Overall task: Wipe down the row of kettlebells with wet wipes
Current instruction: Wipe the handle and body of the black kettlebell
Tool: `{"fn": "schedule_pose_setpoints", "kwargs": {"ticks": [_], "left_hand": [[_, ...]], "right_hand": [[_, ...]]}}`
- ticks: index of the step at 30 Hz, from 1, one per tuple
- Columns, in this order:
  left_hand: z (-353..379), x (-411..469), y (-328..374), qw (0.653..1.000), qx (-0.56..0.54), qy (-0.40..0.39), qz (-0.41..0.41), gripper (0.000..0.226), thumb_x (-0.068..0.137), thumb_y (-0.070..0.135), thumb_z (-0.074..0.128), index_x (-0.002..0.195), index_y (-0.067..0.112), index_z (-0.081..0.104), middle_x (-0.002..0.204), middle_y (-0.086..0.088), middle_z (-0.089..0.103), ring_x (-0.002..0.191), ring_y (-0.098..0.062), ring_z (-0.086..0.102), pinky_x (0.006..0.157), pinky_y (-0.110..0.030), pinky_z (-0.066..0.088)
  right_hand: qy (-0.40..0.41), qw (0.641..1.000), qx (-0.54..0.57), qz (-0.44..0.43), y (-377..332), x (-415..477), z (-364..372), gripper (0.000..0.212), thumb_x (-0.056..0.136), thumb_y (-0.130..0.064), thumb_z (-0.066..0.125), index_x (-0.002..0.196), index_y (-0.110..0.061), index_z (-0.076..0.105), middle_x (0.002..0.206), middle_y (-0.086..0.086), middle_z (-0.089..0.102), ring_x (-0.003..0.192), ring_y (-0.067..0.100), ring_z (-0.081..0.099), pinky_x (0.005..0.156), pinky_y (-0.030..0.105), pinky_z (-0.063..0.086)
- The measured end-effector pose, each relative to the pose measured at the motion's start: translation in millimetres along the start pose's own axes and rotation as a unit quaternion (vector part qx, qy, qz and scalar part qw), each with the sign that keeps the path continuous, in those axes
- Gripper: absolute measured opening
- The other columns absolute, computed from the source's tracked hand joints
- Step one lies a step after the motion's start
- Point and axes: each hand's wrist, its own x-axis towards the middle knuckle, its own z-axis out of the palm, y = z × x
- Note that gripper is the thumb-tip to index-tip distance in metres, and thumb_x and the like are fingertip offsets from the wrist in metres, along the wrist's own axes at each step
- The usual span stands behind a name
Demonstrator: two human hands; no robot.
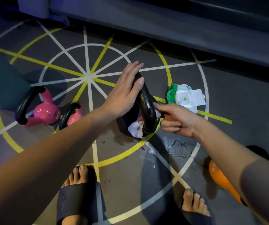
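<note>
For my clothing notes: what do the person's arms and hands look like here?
Left forearm and right forearm are bare. The left hand and right hand wear no gloves, rings or watch. A greyish sleeve covers the right upper arm.

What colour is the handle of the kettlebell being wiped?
Glossy black; the handle shows best in the head view.

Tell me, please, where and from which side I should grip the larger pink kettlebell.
Grip the black handle of the larger pink kettlebell, coming from the left. The loop juts out leftward, away from the body, while the smaller pink kettlebell crowds its right side and the smooth round body gives fingers no hold.
</note>
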Motion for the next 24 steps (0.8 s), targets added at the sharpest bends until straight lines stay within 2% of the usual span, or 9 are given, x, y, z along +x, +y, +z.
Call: {"fn": "schedule_pose_setpoints", "kwargs": {"ticks": [4,7,10,12,15,20,22,24], "left_hand": [[0,-1,1,1.0,-0.001,-0.002,-0.006,0.055,0.108,0.052,0.027,0.159,0.033,0.027,0.167,0.016,0.017,0.155,0.0,0.002,0.127,-0.047,0.014],[1,0,0,1.0,0.003,-0.001,-0.005,0.057,0.106,0.056,0.026,0.159,0.034,0.026,0.167,0.017,0.016,0.155,0.001,0.001,0.126,-0.05,0.014],[1,0,0,1.0,0.001,0.002,-0.009,0.058,0.105,0.057,0.025,0.158,0.035,0.027,0.167,0.017,0.017,0.155,0.001,0.002,0.126,-0.052,0.015],[2,0,0,1.0,0.001,0.002,-0.012,0.057,0.105,0.057,0.025,0.158,0.035,0.027,0.167,0.017,0.017,0.155,0.0,0.003,0.126,-0.051,0.016],[1,-1,4,1.0,-0.001,0.002,-0.016,0.053,0.107,0.052,0.027,0.157,0.034,0.029,0.165,0.017,0.021,0.154,0.001,0.003,0.126,-0.048,0.015],[2,-2,5,1.0,-0.001,0.008,-0.015,0.049,0.11,0.045,0.029,0.157,0.033,0.03,0.164,0.017,0.022,0.154,0.002,0.004,0.127,-0.043,0.015],[3,-2,3,1.0,-0.002,0.009,-0.012,0.049,0.11,0.045,0.028,0.158,0.032,0.029,0.164,0.016,0.022,0.154,0.001,0.004,0.127,-0.045,0.015],[3,-1,2,1.0,-0.001,0.005,-0.011,0.05,0.11,0.046,0.028,0.158,0.032,0.029,0.164,0.016,0.022,0.154,0.001,0.004,0.127,-0.045,0.015]], "right_hand": [[0.0,0.996,0.09,-0.013,12,2,-2,0.017,0.1,-0.03,0.052,0.093,-0.017,0.06,0.101,0.009,0.053,0.029,0.002,0.02,0.032,0.017,0.012],[0.012,0.999,0.023,-0.042,19,0,-2,0.019,0.104,-0.024,0.046,0.108,-0.01,0.059,0.098,0.011,0.06,0.031,0.004,0.024,0.038,0.021,0.014],[0.016,0.996,-0.077,-0.049,26,3,-2,0.027,0.104,-0.022,0.047,0.115,-0.002,0.061,0.086,0.017,0.053,0.039,0.009,0.034,0.043,0.023,0.027],[0.014,0.992,-0.112,-0.048,27,6,-1,0.025,0.1,-0.026,0.052,0.114,-0.01,0.065,0.078,0.012,0.055,0.047,0.012,0.042,0.048,0.025,0.035],[0.008,0.988,-0.148,-0.05,23,7,-4,0.02,0.102,-0.022,0.05,0.114,-0.015,0.065,0.073,0.004,0.059,0.054,0.016,0.047,0.055,0.028,0.039],[-0.009,0.971,-0.233,-0.053,18,7,-7,0.029,0.106,-0.025,0.048,0.097,-0.028,0.075,0.084,0.012,0.061,0.06,0.021,0.051,0.06,0.033,0.044],[-0.003,0.965,-0.26,-0.047,17,5,-6,0.033,0.105,-0.03,0.048,0.088,-0.026,0.076,0.088,0.016,0.061,0.059,0.024,0.054,0.062,0.034,0.048],[0.008,0.964,-0.263,-0.041,20,4,-6,0.035,0.101,-0.044,0.052,0.089,-0.02,0.074,0.09,0.017,0.061,0.058,0.027,0.055,0.062,0.034,0.05]]}}
